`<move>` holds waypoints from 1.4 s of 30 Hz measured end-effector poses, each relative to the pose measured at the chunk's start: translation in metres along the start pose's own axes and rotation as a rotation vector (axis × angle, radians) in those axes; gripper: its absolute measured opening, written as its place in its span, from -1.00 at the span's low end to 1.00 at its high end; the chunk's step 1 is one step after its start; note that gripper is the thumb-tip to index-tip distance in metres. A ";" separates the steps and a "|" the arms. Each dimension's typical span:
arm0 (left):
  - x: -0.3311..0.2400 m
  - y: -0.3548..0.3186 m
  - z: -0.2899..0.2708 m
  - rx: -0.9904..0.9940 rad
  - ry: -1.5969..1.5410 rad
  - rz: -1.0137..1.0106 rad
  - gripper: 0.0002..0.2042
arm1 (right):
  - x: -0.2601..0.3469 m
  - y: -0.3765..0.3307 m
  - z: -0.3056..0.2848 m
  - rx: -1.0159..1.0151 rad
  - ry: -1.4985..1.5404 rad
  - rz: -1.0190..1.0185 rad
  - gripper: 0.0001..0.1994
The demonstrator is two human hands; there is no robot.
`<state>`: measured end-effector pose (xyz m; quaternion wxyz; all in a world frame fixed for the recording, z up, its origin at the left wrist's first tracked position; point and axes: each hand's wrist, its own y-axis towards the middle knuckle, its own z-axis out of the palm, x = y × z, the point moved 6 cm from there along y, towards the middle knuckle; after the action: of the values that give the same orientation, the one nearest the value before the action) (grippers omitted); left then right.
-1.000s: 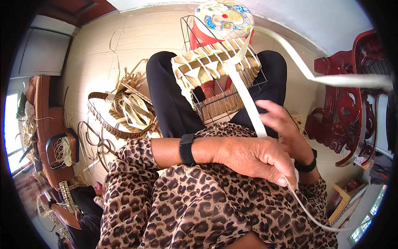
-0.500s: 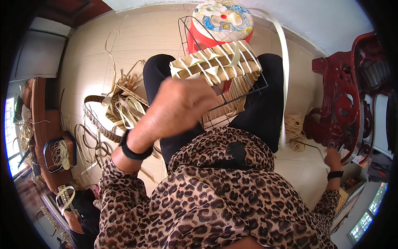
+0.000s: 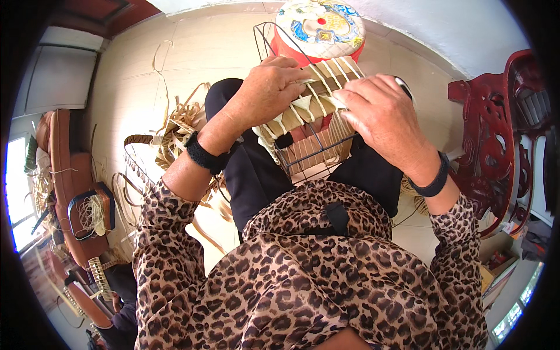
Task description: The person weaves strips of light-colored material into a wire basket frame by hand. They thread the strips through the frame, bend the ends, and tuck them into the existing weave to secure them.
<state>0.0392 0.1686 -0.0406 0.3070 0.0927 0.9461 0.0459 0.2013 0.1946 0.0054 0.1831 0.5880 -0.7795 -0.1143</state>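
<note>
A half-woven basket (image 3: 318,108) on a black wire frame (image 3: 309,153) rests across my lap, tilted between my knees. Pale thin strips cross its flat brown bands in slanting rows. My left hand (image 3: 269,90) lies over the left part of the woven side, its fingers bent and closed on the weave. At the right end, my right hand (image 3: 382,114) is closed, fingertips pinched by a pale strip at the weave. A white loop of pale strip (image 3: 403,87) shows behind its knuckles. Fingers partly hide the pinched spot.
A round stool with a flowered cushion (image 3: 319,29) and red side stands beyond the basket. Loose strips (image 3: 178,125) lie heaped on the floor at left. A carved dark-red wooden seat (image 3: 490,111) stands right. Another person's arm (image 3: 90,303) shows at lower left, near a woven piece.
My right hand has come from far down at the right up to the basket. My left hand has moved up onto the weave. The long pale strip no longer hangs straight down at right.
</note>
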 end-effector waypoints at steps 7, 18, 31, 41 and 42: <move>-0.001 -0.006 0.003 0.032 -0.034 0.005 -0.66 | -0.008 -0.014 0.007 -0.098 0.227 0.127 -0.89; 0.004 0.022 0.011 0.221 -0.398 -0.378 -0.54 | -0.066 -0.047 0.031 0.085 0.605 0.775 -0.59; -0.007 -0.002 0.004 0.162 -0.705 -0.338 -0.60 | -0.024 -0.099 0.017 -0.021 1.020 1.008 -0.60; -0.010 -0.013 -0.006 0.208 -0.715 -0.300 -0.61 | 0.006 -0.097 -0.001 -0.026 1.005 0.955 -0.58; -0.011 -0.013 -0.008 0.206 -0.709 -0.267 -0.61 | 0.008 -0.097 0.000 -0.009 0.997 0.953 -0.58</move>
<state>0.0411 0.1532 -0.0303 0.6071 0.0090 0.7847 -0.1246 0.2840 0.1596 -0.0316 0.5527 0.1625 -0.7751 0.2594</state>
